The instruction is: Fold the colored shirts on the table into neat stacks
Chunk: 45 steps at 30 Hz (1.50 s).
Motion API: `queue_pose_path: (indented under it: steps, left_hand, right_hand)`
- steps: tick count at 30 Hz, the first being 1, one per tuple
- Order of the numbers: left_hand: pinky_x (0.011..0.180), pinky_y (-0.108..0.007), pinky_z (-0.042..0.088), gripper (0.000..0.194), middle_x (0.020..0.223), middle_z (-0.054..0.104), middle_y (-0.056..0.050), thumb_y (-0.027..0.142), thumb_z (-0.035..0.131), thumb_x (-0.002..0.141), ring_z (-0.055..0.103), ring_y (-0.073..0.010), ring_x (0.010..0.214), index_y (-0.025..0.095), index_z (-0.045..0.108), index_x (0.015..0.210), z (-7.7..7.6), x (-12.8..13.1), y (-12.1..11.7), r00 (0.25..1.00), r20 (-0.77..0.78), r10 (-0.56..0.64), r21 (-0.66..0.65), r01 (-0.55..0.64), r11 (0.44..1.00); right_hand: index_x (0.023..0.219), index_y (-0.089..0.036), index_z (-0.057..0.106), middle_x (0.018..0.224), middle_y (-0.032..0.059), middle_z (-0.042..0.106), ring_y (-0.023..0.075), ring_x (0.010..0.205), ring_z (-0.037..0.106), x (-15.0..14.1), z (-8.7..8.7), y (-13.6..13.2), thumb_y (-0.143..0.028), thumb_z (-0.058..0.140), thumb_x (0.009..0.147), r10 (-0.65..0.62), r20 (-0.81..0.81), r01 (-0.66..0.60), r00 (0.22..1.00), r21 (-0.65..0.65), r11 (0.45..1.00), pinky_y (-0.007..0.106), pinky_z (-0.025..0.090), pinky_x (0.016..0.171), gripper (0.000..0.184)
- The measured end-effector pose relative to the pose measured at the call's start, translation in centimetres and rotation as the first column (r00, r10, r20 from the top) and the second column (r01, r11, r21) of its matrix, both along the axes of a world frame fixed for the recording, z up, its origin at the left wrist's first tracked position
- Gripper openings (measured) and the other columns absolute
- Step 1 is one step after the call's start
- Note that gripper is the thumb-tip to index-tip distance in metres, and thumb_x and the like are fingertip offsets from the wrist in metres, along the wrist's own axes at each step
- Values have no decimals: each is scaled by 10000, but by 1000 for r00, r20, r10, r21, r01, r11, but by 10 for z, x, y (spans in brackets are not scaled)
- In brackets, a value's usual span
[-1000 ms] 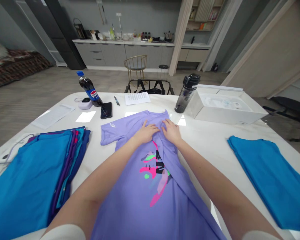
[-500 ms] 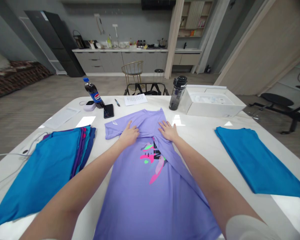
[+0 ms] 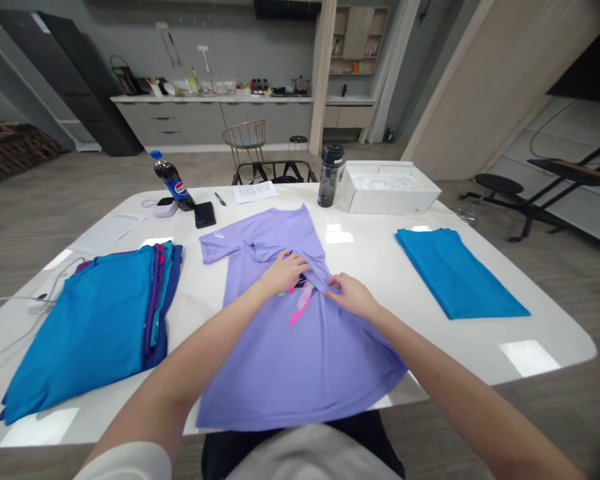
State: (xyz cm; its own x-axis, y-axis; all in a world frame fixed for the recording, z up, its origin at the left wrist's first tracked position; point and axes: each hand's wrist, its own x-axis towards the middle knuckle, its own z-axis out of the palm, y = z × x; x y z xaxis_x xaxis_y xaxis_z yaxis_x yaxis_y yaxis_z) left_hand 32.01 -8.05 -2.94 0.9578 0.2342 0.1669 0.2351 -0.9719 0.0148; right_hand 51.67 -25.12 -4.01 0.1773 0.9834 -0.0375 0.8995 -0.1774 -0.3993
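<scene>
A lavender T-shirt (image 3: 300, 373) lies spread on the white table (image 3: 485, 340), its hem near the front edge and one sleeve out to the left. My left hand (image 3: 283, 273) and my right hand (image 3: 353, 297) both hold a raised fold of the shirt near its middle. That fold hides most of the pink and black chest print (image 3: 300, 300). A folded blue shirt (image 3: 455, 273) sits to the right of my right hand, and a stack of folded shirts (image 3: 100, 327) sits to the left of my left hand.
Along the far edge stand a cola bottle (image 3: 173, 180), a black phone (image 3: 205, 215), a pen (image 3: 220, 199), a sheet of paper (image 3: 254, 192), a dark water bottle (image 3: 330, 177) and a white open box (image 3: 387, 190). A black chair (image 3: 273, 173) stands behind the table.
My hands have drawn closer together and gathered the fabric over the print. The view has tilted upward, bringing the shirt's hem and the table's front edge into sight.
</scene>
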Motion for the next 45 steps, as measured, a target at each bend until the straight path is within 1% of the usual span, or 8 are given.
queue_pose_path:
  steps: [6, 14, 21, 25, 29, 34, 40, 45]
  left_hand:
    - [1041, -437, 349, 397, 1227, 656, -95, 111, 465, 927, 571, -245, 1166, 227, 638, 1266, -7, 27, -39, 995, -15, -98, 18, 98, 995]
    - [972, -436, 395, 385, 1141, 633, -105, 113, 425, 950, 572, -263, 1093, 223, 652, 1239, -15, 38, -56, 996, -10, 90, 13, -90, 996]
    - [988, -448, 375, 404, 1175, 599, -110, 105, 505, 866, 533, -282, 1131, 244, 663, 1212, -11, 50, -80, 999, 37, -15, -41, 16, 999]
    - [978, -450, 376, 405, 1188, 610, -102, 23, 496, 784, 530, -271, 1128, 221, 647, 1103, 0, 43, -85, 991, 114, 66, -87, -56, 995]
    - [980, -468, 380, 279, 1124, 632, -96, 76, 521, 824, 540, -277, 1108, 213, 635, 1038, 13, 9, -92, 979, 153, 133, -33, -130, 991]
    - [1089, -493, 316, 361, 1321, 593, -72, 175, 512, 949, 517, -254, 1207, 279, 590, 1286, 1, -43, -131, 994, 78, -79, 128, 68, 989]
    - [1092, -448, 323, 303, 1345, 613, -34, 230, 509, 994, 496, -219, 1270, 322, 619, 1261, -11, -65, -172, 964, 46, -261, 26, 260, 965]
    - [1101, -396, 313, 313, 1192, 695, -60, 126, 472, 946, 584, -186, 1149, 232, 661, 1172, 12, -84, -165, 981, 148, -126, -153, 149, 977]
  right_hand:
    - [1134, -206, 631, 1094, 92, 697, 247, 944, 674, 0, 11, -79, -504, 680, 892, -111, 176, 134, 978, -121, 984, 321, 447, 780, 387]
    - [814, -178, 670, 925, 133, 725, 296, 901, 695, 3, 33, -151, -363, 540, 933, -90, 306, 212, 948, -392, 895, 355, 406, 740, 255]
    - [950, -222, 635, 807, 53, 734, 238, 774, 684, -29, 74, -173, -287, 580, 868, -200, 259, 244, 945, -152, 958, 296, 292, 622, 118]
    - [854, -231, 577, 827, 34, 722, 218, 763, 662, -48, 89, -190, -290, 584, 884, -225, 242, 247, 944, -66, 967, 295, 286, 619, 66]
    - [892, -229, 552, 858, 23, 687, 210, 804, 629, -76, 83, -202, -267, 587, 904, -83, 217, 63, 973, 100, 993, 306, 346, 713, 53]
    - [922, -218, 567, 938, 23, 670, 197, 892, 606, -112, 47, -198, -120, 589, 855, 224, 143, -236, 964, 72, 969, 322, 371, 828, 121]
    - [883, -229, 549, 864, 21, 656, 203, 833, 597, -116, 30, -195, -138, 571, 856, 162, 5, -161, 987, 136, 977, 331, 412, 804, 98]
    - [925, -242, 590, 866, 35, 679, 202, 825, 616, -121, 45, -195, -188, 558, 915, 191, -123, -158, 974, 236, 959, 340, 441, 810, 63]
